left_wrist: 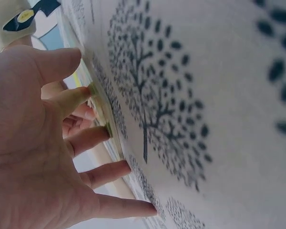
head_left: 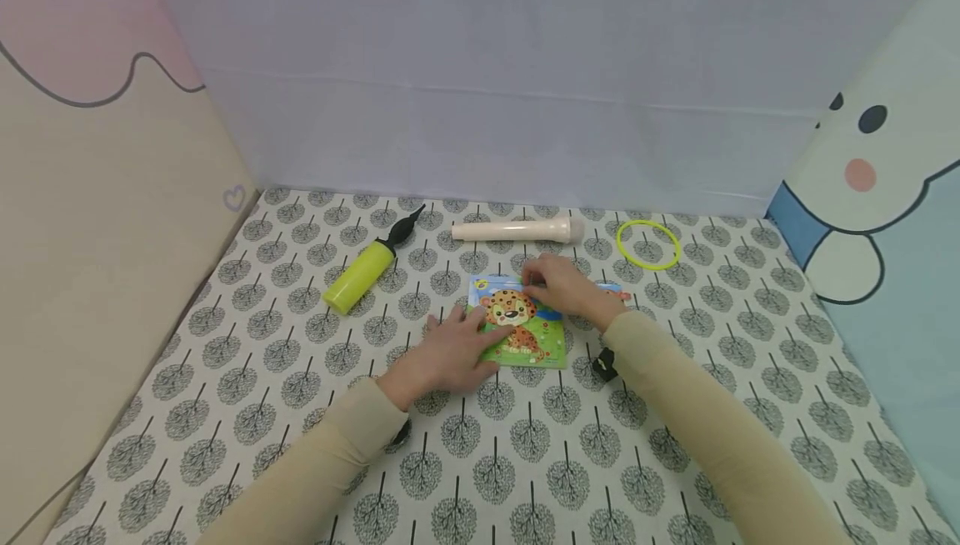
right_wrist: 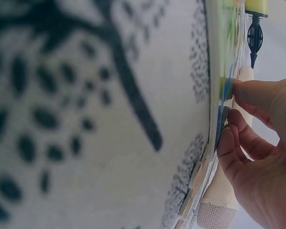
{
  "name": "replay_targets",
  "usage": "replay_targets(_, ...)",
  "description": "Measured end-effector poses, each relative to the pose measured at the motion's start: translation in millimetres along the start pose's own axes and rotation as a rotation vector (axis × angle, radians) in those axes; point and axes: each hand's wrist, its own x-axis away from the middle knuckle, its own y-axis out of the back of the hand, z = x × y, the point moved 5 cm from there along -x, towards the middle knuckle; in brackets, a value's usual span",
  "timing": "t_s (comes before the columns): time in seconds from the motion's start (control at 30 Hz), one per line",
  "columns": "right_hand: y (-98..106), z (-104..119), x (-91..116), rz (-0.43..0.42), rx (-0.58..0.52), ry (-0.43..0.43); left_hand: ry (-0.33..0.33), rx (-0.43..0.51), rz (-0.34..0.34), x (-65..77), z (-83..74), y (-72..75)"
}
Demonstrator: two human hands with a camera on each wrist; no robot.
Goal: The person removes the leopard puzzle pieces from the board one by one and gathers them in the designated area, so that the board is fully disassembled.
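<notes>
1. In the head view, soft, even, moderately bright light covers the tabletop [head_left: 457, 512] and back wall [head_left: 480, 128]; its source cannot be told.
2. Shadows are faint and soft-edged; a mild sheen runs along the white microphone [head_left: 510, 231] at 12 o'clock.
3. Focus is slightly soft, though the picture board [head_left: 536, 341] stays readable; the wide view splays the side walls toward 10 and 2 o'clock.
4. In the left wrist view, the left hand's [left_wrist: 43, 138] palm looks dim, and the tabletop print blurs toward 2 o'clock.
5. In the right wrist view, the print smears at 10 o'clock.
</notes>
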Motion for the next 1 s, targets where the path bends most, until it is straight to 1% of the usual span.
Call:
replay_targets(0.1,-0.2,0.5,-0.8,-0.001,-0.010,-0.016,0.021,-0.008,-0.013,-3.1,-2.8,-3.7)
replay_targets(0.23,0.9,2.5,-0.3,-0.002,-0.013,-0.026,0.042,-0.034,-0.021,-7.1,-11.2,-4.5)
replay_targets(0.43,0.8,1.1,-1.2,-0.025,-0.013,-0.036,0.081,-0.131,0.022,-14.2,-20.4,-4.9)
replay_targets(0.67,1.1,0.1,-2.9,-0.033,-0.007,-0.044,0.097,-0.194,0.043,-17.8,-25.3,-3.3)
replay_targets(1.0,1.5,3.6,-4.0,-0.043,0.003,-0.029,0.107,-0.235,0.060,-17.7,-27.1,-3.5)
